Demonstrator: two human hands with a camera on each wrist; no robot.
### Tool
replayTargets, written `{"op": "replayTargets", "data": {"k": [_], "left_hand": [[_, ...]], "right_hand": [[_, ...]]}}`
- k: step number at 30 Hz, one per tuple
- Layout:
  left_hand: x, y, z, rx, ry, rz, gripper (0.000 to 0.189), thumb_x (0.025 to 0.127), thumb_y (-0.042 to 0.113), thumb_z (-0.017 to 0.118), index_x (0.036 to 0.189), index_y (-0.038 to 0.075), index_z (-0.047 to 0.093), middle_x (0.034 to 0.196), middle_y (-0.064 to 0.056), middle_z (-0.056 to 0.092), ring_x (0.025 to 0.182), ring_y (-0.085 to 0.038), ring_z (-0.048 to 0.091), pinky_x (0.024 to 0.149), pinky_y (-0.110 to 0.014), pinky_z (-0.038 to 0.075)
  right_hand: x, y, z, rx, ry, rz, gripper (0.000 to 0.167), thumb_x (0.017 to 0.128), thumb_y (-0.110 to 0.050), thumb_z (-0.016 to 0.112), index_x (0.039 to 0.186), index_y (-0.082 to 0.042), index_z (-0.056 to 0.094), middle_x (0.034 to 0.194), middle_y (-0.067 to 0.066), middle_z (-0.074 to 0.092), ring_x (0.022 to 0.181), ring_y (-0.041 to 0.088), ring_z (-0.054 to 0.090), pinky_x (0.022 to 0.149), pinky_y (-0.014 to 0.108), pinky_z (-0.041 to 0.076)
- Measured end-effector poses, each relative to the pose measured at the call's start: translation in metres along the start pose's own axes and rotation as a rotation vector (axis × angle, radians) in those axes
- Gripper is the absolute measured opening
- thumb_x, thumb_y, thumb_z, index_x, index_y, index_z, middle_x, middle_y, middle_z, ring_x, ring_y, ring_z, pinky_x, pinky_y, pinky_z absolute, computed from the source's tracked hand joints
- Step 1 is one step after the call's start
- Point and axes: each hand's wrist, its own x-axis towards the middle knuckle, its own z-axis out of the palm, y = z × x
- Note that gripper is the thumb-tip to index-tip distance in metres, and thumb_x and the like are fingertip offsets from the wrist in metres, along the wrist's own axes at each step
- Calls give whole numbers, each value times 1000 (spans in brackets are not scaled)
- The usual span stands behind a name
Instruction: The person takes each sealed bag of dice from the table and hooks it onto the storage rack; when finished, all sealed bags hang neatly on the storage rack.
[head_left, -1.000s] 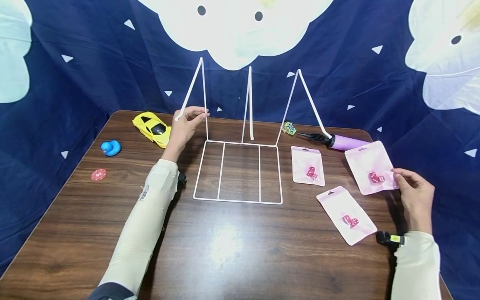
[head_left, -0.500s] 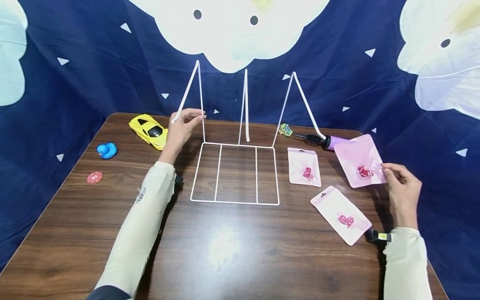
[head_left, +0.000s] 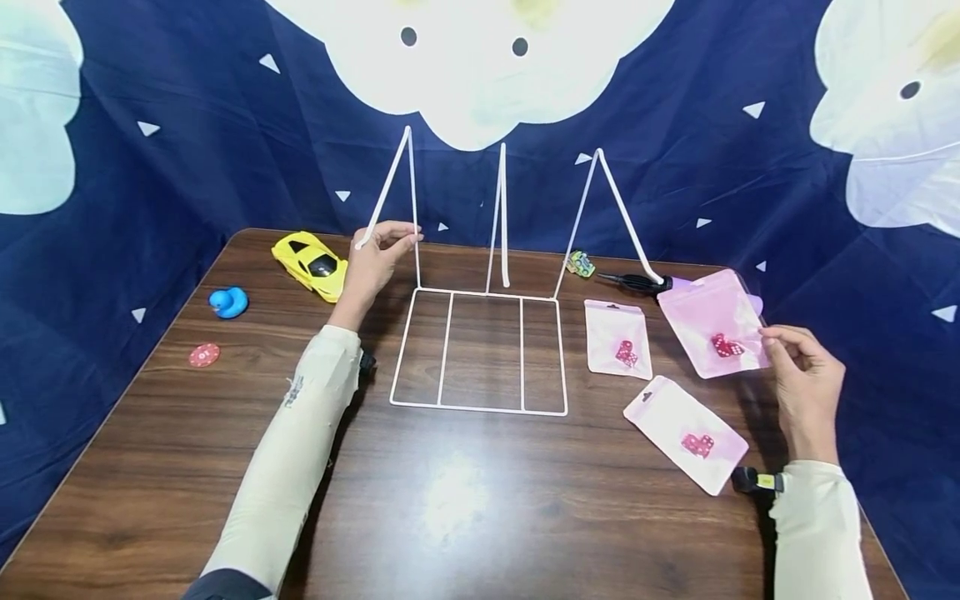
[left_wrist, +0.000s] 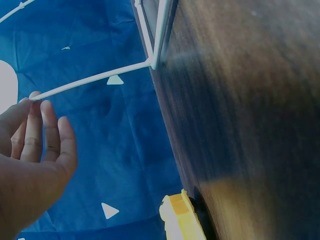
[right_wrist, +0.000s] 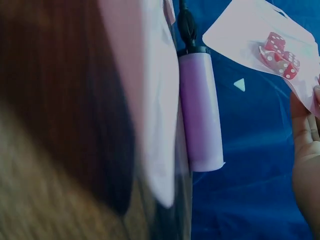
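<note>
A white wire display rack [head_left: 480, 409] with upright prongs stands on the table. My left hand [head_left: 377, 258] pinches its left upright between thumb and fingers; the left wrist view shows the thin white rod [left_wrist: 95, 79] at the fingertips. On the right, my right hand [head_left: 808, 379] pinches the lower right corner of a pink pouch [head_left: 697, 312] with red dice in it, held above the table. Two similar pouches lie flat: one pouch [head_left: 606, 321] beside the rack, another pouch [head_left: 667, 412] tilted nearer the front.
A purple hand pump [right_wrist: 202, 112] lies behind the held pouch, near a small green toy car [head_left: 580, 264]. Left of the rack are a yellow toy car [head_left: 311, 265], a blue rubber duck [head_left: 228, 302] and a red poker chip [head_left: 204, 355]. Blue cloth hangs behind the table [head_left: 525, 517].
My right hand has brought the held pouch leftward, nearer the rack, and it now covers part of the pump. My left hand keeps its hold on the rack's upright.
</note>
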Motion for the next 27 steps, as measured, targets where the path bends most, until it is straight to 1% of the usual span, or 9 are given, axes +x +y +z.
{"op": "replayTargets", "data": {"k": [3,10,12,19,24,27], "left_hand": [[0,0,0,5,1,0,20,99,-1,77,116,-13,77,110,-31,77,84,-13,71,78,-16,50],[1,0,2,33,12,-3,22,100,-2,75,119,-14,76,112,-33,75,83,-6,68,78,-16,49],[1,-2,2,23,13,-7,22,100,-2,76,118,-14,76,112,-32,76,83,-6,68,77,-16,49],[0,-2,1,-2,5,-3,21,98,0,78,116,-12,78,110,-31,76,84,-11,72,78,-16,51],[0,-1,-1,2,2,-5,20,98,0,79,115,-11,79,109,-30,77,85,-15,73,78,-17,51],[-1,1,-1,-1,0,-14,21,99,1,78,116,-11,78,110,-31,76,85,-13,73,79,-17,52]], "right_hand": [[-2,-3,6,18,-20,-23,11,95,22,68,105,26,70,96,7,76,76,11,59,64,13,45],[-7,-11,21,65,-80,-48,13,95,21,69,105,29,67,99,10,76,78,12,61,65,14,46],[-10,-13,25,79,-93,-53,13,94,21,69,105,29,67,100,11,75,78,13,61,65,14,46],[-19,-20,45,144,-137,-94,11,94,23,68,102,22,74,99,15,74,77,15,61,67,16,48],[-24,-25,58,214,-173,-120,11,93,26,65,101,25,73,99,16,74,79,18,62,69,17,49],[-27,-27,62,209,-193,-135,11,94,26,64,101,26,72,99,15,75,81,18,63,70,16,49]]}}
